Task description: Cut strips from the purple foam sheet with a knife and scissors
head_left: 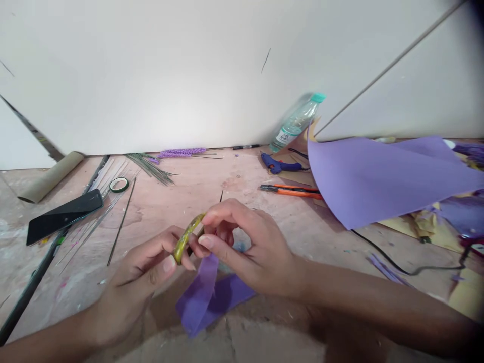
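Centrally, both hands (200,252) on green tape roll (186,238), open table (264,201) beyond.

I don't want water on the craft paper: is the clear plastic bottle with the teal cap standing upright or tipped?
Tipped. The clear plastic bottle with the teal cap leans against the white wall, cap on.

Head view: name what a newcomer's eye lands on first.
Front and centre, the left hand and right hand pinch a small green tape roll above a purple paper strip. To the right a big purple sheet covers the floor, a water bottle leaning behind it.
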Demonstrator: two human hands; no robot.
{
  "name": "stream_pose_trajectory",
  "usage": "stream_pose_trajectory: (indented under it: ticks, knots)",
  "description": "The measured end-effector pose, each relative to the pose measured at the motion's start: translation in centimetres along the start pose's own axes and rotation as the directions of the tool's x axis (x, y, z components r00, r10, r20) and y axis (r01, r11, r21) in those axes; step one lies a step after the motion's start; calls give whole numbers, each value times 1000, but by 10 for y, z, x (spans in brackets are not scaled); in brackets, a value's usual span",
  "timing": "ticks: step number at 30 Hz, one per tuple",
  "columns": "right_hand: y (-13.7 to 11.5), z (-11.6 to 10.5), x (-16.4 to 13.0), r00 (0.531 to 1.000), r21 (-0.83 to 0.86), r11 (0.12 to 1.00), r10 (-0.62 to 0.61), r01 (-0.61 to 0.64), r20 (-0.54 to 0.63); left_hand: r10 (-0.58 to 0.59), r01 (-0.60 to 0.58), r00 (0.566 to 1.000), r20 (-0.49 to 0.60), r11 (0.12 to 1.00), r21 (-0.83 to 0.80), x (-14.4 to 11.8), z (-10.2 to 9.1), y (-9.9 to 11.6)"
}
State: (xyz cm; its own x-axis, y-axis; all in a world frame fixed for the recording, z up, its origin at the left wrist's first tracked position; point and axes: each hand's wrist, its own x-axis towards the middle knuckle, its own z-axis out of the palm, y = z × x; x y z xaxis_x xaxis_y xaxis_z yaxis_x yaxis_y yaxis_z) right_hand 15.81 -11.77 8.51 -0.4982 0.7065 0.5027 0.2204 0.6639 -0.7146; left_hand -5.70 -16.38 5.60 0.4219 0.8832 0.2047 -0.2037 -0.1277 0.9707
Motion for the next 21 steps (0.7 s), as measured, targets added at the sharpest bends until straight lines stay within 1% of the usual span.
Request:
stream_pose_trajectory:
  ticks: [3,6,9,12,14,16,18,21]
  knots:
    - [-4,1,2,999,35,999,35,-36,10,-2,-1,999,43,998,67,-3,-1,0]
    - [-8,0,3,999,-12,1000,29,-29,21,16,-27,998,65,987,160,-5,-1,2]
    - [-14,-1,4,999,-101,995,-11,15,43,67,-92,993,96,954,286,-5,0,6]
    - [-19,-3,4,997,-224,973,-46,58,58,148,-193,980,132,863,467,-3,0,9]
    - [-21,-4,3,993,-305,947,-81,104,89,191,-244,970,152,799,550,-2,-1,10]
    - [-23,-5,2,982,-372,912,-129,170,135,207,-269,963,171,764,587,-1,-2,11]
    - [-22,-4,0,969,-425,874,-181,237,169,207,-281,959,191,748,602,-1,-2,12]
    - [-20,-1,-2,959,-469,838,-215,279,187,194,-277,960,201,741,612,0,-2,11]
